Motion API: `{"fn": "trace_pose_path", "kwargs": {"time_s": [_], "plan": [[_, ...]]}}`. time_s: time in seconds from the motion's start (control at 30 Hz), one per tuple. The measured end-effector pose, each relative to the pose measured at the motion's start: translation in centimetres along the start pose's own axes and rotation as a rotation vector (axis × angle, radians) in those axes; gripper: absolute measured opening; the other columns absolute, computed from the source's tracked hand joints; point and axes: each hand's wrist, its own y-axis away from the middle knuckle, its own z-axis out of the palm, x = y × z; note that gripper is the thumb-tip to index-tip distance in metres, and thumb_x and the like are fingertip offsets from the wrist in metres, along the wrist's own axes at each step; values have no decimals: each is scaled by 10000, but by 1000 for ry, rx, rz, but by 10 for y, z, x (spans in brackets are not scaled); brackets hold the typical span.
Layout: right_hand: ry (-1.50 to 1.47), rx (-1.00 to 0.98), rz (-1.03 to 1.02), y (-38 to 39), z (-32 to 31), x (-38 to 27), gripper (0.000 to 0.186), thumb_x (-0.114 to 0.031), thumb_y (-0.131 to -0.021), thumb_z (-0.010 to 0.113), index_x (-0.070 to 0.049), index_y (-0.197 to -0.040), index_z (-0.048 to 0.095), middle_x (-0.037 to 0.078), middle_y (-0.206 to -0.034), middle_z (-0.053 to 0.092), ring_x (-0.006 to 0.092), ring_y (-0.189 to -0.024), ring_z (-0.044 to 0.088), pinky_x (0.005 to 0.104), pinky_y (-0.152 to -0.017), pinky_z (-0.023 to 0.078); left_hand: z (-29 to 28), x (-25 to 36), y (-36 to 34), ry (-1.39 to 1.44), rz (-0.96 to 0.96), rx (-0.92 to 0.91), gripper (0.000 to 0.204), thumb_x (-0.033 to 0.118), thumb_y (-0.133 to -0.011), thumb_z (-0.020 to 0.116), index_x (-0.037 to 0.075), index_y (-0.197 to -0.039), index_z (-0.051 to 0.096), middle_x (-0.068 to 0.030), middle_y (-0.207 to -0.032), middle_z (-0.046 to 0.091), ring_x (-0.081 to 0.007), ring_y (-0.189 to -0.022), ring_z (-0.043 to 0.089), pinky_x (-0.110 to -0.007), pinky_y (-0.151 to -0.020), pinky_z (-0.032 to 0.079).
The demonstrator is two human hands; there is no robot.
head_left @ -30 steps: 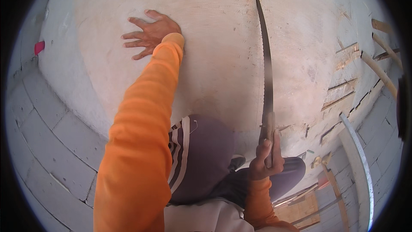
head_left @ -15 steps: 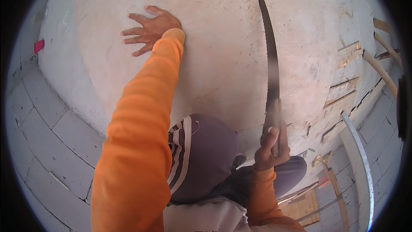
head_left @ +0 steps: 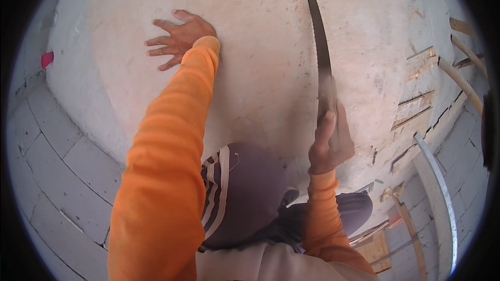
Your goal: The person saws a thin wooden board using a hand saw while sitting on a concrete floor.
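Steady the broad pale panel [head_left: 260, 67] filling mid-frame; run the long saw [head_left: 321, 47], right of centre and reaching the top edge, straight; press evenly with the left hand [head_left: 182, 39], spread flat at upper left; steer with the right hand [head_left: 330, 148], wrapped around the handle [head_left: 329, 93].

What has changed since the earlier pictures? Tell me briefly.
The right hand has moved forward, away from the body, taking the saw with it along the pale board. Nothing was newly gripped or released. The left hand stays spread flat on the board.
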Motion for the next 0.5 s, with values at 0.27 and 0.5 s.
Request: {"fn": "trace_pose_path", "kwargs": {"time_s": [0.27,0.5], "plan": [[3,-16,37,12,-8,-10,321,-81,-999,638,107,-1256,679,208,-969,779,166,-773,740,272,-693,570,-1,1,0,-23,11,-10,656,563,-1044,327,256,-1623,337,-257,-1692,204,-425,-1585,146,-697,-1225,110],[-86,22,-13,-48,32,-7,318,-88,-995,672,81,-1264,690,149,-883,759,102,-718,667,239,-654,529,-4,2,0,-6,4,-7,649,558,-1046,326,255,-1619,345,-250,-1698,191,-418,-1586,147,-699,-1226,106]]}}
